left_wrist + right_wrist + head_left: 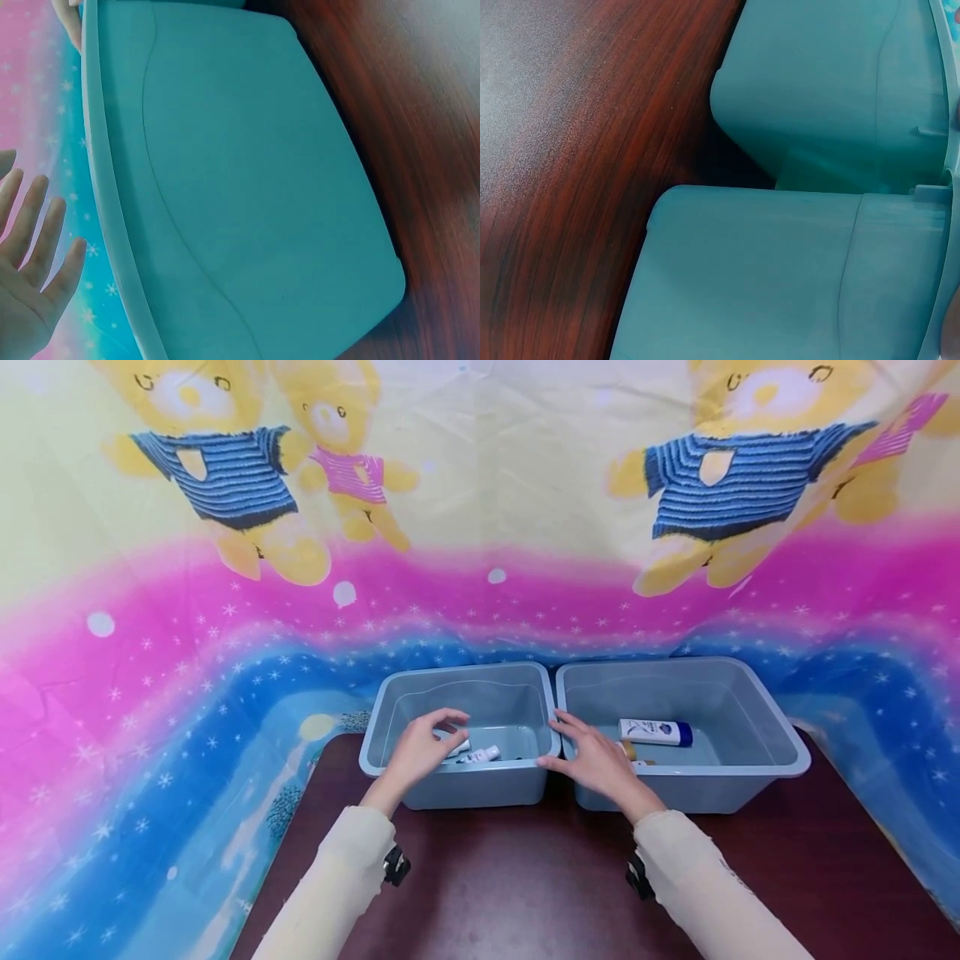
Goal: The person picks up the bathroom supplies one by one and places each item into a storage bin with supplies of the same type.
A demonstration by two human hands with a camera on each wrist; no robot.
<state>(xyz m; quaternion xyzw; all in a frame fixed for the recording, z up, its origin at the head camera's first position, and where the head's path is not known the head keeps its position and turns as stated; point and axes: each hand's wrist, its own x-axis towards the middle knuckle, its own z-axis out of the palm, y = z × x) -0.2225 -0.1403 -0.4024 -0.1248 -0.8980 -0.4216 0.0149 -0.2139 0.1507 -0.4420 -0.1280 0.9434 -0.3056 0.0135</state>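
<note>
My left hand point(422, 750) hovers over the front of the left grey bin point(472, 789), its fingers loosely bent with nothing between them. In the left wrist view the fingers of that hand point(34, 277) are spread beside the bin's rim. Small white bottles point(482, 754) lie below it on the bin floor, partly hidden. My right hand point(596, 760) reaches over the front of the right grey bin point(690, 792); its fingertips and thumb are at the neighbouring rims. Inside the right bin lies a white bottle with a blue cap point(651, 732). A tan-coloured item point(627, 749) is partly hidden by the right hand.
Both bins stand side by side on a dark wooden table point(510, 885), a narrow gap between them. Behind hangs a patterned cloth point(480, 585) with printed bears, reaching down along the table's sides.
</note>
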